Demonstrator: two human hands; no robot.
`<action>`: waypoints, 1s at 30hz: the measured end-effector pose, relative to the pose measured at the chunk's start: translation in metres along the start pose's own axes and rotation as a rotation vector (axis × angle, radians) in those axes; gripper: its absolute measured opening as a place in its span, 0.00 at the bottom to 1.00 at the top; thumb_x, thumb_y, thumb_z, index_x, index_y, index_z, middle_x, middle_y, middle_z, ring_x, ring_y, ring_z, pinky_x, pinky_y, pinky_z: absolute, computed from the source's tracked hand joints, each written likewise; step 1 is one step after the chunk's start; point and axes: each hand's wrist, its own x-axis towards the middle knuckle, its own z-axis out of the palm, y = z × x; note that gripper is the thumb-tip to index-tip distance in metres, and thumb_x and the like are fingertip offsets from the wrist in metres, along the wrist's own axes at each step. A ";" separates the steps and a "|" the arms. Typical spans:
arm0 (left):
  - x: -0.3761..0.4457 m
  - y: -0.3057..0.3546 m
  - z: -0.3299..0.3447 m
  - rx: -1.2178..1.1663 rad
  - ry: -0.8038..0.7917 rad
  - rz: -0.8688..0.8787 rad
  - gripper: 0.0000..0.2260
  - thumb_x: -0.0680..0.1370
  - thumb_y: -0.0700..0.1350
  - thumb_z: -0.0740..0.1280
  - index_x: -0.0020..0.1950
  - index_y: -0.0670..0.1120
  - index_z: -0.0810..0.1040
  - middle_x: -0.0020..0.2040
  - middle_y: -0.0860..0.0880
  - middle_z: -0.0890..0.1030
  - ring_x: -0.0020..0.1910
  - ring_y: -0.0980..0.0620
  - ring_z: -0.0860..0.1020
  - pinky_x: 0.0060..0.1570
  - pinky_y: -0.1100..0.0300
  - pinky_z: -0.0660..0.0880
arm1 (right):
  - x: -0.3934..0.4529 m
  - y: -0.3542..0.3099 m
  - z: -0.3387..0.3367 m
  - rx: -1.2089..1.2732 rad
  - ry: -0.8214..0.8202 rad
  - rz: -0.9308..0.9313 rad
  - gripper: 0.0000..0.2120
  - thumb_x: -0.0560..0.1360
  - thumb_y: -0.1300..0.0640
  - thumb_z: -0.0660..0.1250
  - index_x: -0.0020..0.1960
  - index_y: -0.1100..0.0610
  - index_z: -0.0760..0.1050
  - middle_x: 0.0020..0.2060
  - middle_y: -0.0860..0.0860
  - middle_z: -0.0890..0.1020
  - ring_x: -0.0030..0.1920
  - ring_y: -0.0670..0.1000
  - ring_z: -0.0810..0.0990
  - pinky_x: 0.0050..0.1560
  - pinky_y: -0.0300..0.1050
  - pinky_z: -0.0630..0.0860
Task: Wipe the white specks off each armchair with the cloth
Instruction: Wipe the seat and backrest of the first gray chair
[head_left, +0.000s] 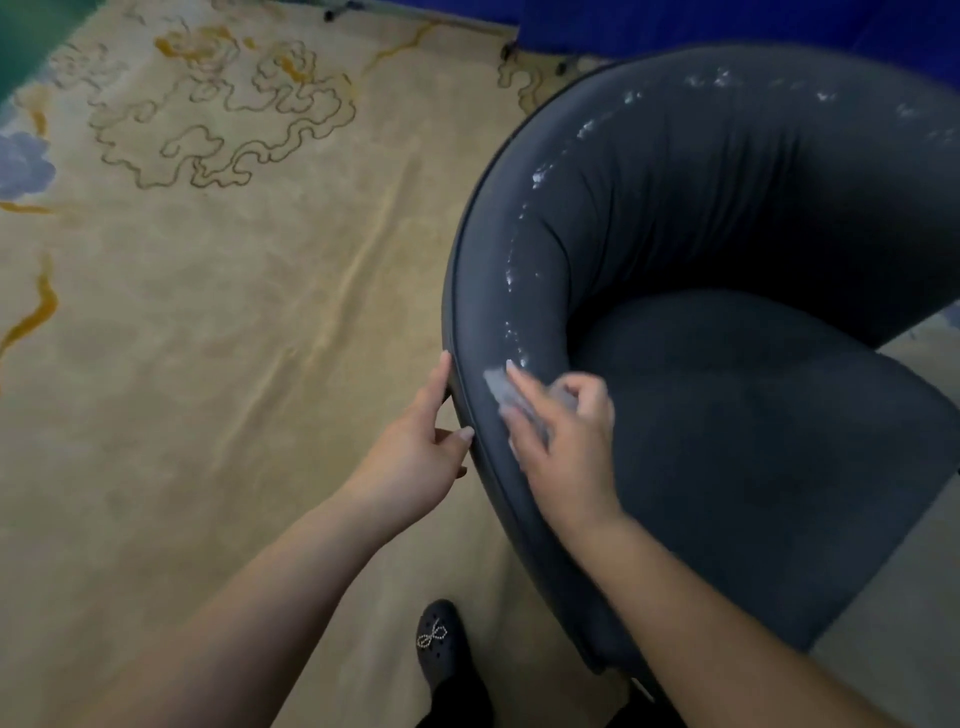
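A dark grey round armchair fills the right half of the view. White specks run in a line along the top of its curved backrest, from near my hands up and round to the far right. My right hand presses a small pale grey cloth onto the near left part of the rim, fingers curled round the cloth. My left hand rests against the outer side of the backrest, fingers fairly straight and thumb touching the piped edge.
A beige carpet with yellow and blue cloud patterns covers the floor to the left. A blue seat on legs stands behind the armchair. My black shoe stands on the carpet below the chair's edge.
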 end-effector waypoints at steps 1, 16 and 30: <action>0.004 0.002 -0.003 0.022 -0.013 0.012 0.34 0.79 0.47 0.65 0.74 0.71 0.47 0.38 0.70 0.72 0.46 0.56 0.82 0.52 0.50 0.80 | 0.021 -0.003 0.006 0.011 0.007 0.051 0.18 0.76 0.49 0.65 0.65 0.43 0.73 0.51 0.50 0.65 0.55 0.52 0.65 0.57 0.39 0.64; 0.056 0.014 -0.028 0.033 -0.062 0.094 0.41 0.76 0.44 0.69 0.74 0.71 0.44 0.42 0.66 0.71 0.44 0.50 0.82 0.49 0.50 0.80 | 0.084 -0.012 0.022 -0.071 0.018 0.026 0.19 0.76 0.51 0.67 0.66 0.43 0.73 0.51 0.49 0.64 0.54 0.50 0.64 0.55 0.31 0.57; 0.120 0.041 -0.057 -0.018 -0.112 0.133 0.40 0.76 0.39 0.67 0.72 0.73 0.51 0.69 0.65 0.68 0.51 0.60 0.80 0.53 0.57 0.79 | 0.154 -0.007 0.026 -0.098 0.078 -0.085 0.16 0.73 0.52 0.70 0.61 0.46 0.78 0.49 0.55 0.69 0.50 0.56 0.68 0.54 0.34 0.61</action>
